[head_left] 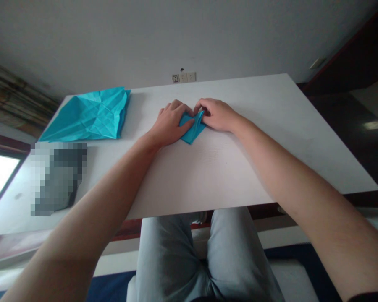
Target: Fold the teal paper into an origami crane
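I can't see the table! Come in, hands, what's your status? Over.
Left hand and right hand both on small folded blue paper. Creased blue sheet lies apart, to the left on white table.

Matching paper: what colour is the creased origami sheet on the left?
The creased origami sheet is turquoise blue in the head view.

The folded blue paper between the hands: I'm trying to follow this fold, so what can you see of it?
The folded turquoise paper is a small, narrow, pointed piece, apparently of several layers, with the look of thin matte origami paper. Its lower tip points toward the person. It lies on the white table, held between the left hand and the right hand, whose fingers cover its upper part and hide the folds there.
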A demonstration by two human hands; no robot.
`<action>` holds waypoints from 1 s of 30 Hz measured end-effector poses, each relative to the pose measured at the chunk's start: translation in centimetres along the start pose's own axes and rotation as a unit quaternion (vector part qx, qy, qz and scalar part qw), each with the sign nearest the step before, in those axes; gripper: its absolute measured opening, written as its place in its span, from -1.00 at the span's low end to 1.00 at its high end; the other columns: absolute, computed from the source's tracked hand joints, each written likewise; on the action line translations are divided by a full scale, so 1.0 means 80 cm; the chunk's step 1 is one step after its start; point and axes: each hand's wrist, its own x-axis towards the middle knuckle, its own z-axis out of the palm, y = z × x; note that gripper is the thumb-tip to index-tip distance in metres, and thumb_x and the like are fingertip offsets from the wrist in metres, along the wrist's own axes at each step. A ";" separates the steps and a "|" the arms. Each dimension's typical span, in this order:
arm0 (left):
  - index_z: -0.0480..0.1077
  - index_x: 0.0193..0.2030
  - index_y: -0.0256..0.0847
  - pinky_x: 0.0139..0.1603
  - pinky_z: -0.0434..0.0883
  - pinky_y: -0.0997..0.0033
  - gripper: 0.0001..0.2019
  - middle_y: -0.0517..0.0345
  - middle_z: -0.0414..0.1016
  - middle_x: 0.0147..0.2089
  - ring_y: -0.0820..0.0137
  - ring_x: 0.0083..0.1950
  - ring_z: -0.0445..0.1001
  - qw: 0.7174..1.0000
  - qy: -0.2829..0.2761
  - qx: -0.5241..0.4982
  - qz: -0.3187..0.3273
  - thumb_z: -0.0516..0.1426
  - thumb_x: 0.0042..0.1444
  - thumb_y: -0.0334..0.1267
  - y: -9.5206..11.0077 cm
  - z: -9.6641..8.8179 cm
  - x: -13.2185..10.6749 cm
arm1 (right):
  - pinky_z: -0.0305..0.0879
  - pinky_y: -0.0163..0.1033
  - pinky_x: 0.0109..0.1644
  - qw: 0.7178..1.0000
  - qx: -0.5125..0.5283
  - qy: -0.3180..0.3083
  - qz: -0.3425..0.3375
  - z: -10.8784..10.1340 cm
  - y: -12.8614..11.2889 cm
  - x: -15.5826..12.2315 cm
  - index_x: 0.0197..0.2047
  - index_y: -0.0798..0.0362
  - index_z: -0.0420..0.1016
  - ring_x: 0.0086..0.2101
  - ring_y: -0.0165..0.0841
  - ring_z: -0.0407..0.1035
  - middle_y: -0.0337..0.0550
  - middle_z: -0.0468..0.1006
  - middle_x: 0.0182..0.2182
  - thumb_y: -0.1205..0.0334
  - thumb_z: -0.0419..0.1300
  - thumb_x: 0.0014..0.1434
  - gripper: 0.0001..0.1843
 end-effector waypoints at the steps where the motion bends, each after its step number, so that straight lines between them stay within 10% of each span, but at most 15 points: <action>1: 0.66 0.37 -0.02 0.70 0.42 -0.48 -0.63 -0.23 0.64 0.48 -0.25 0.56 0.56 1.000 0.000 0.000 0.000 0.23 0.55 -0.06 0.000 0.000 0.000 | 0.38 0.01 0.18 1.000 0.000 -0.001 -0.001 0.000 0.000 0.000 0.17 -0.06 0.76 -0.04 -0.04 0.53 -0.03 0.78 0.00 0.33 0.39 0.28 -0.60; 30: 0.65 0.37 0.01 0.73 0.40 -0.47 -0.64 -0.19 0.65 0.48 -0.23 0.58 0.56 1.000 0.003 0.000 0.005 0.24 0.55 -0.04 -0.004 0.001 -0.001 | 0.39 0.01 0.18 1.000 -0.007 0.006 -0.002 0.001 -0.002 0.000 0.15 -0.07 0.76 -0.03 -0.03 0.53 -0.04 0.78 0.00 0.35 0.38 0.27 -0.61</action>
